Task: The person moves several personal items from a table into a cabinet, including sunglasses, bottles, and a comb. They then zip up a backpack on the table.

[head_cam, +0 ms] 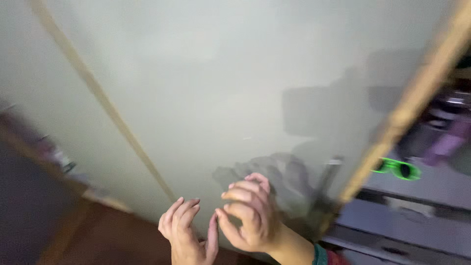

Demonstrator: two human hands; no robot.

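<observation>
Pale door panel (235, 88) behind fingers (245, 196)

— What colours do you see around your hands?

— Your panel (221, 88) is pale grey-green, plain, with tan wooden strips (105, 103) along it. Your sunglasses (398, 168) on the grey shelf (431, 184) are bright green. Your cuff (321, 255) is teal, edged red. The floor (113, 235) is dark reddish brown.
</observation>
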